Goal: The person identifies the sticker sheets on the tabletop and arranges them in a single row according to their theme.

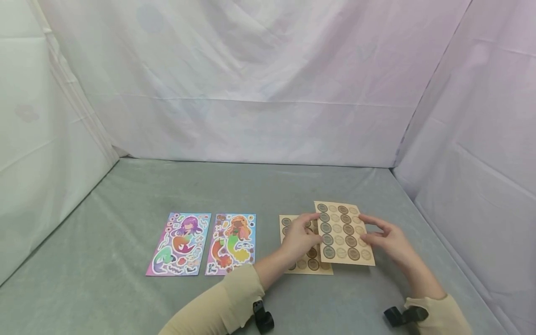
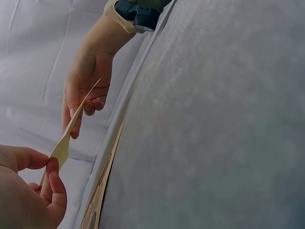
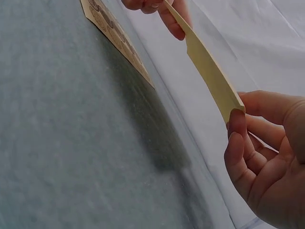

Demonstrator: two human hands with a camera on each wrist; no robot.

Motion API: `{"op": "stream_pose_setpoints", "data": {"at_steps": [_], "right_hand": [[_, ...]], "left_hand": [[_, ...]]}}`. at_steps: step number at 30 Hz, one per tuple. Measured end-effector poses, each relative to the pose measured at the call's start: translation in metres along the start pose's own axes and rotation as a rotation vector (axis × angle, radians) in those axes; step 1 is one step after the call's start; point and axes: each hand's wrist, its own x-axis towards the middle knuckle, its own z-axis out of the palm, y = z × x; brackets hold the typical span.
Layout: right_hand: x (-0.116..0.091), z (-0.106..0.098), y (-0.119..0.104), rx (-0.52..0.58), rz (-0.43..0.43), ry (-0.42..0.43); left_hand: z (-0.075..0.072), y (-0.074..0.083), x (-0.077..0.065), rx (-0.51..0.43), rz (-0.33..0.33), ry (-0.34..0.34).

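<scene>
Both hands hold a tan sticker sheet (image 1: 347, 235) with rows of round labels, some dark-edged and some pale. My left hand (image 1: 299, 237) pinches its left edge between thumb and fingers. At the right edge, my right hand (image 1: 387, 237) pinches it the same way. The sheet is raised off the table, seen nearly edge-on in both wrist views, slightly bowed in the right wrist view. A second tan sticker sheet (image 1: 301, 269) lies flat on the table below, partly covered by the left hand and the raised sheet.
To the left, two colourful mermaid sticker sheets lie side by side: one with a purple-haired mermaid (image 1: 180, 246), one with an orange-haired mermaid (image 1: 231, 244). A grey cloth covers the table (image 1: 125, 302). White fabric walls (image 1: 268, 130) stand at the back and both sides.
</scene>
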Motion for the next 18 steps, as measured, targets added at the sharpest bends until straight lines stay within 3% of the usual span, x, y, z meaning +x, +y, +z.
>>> {"op": "stream_pose_setpoints", "data": {"at_steps": [7, 18], "right_hand": [[-0.001, -0.005, 0.002, -0.010, -0.022, 0.008], [-0.001, -0.013, 0.008, -0.032, -0.034, 0.014]], "left_hand": [[0.005, 0.001, 0.001, 0.032, -0.007, 0.006], [0.016, 0.003, 0.002, 0.030, -0.075, 0.007]]}}
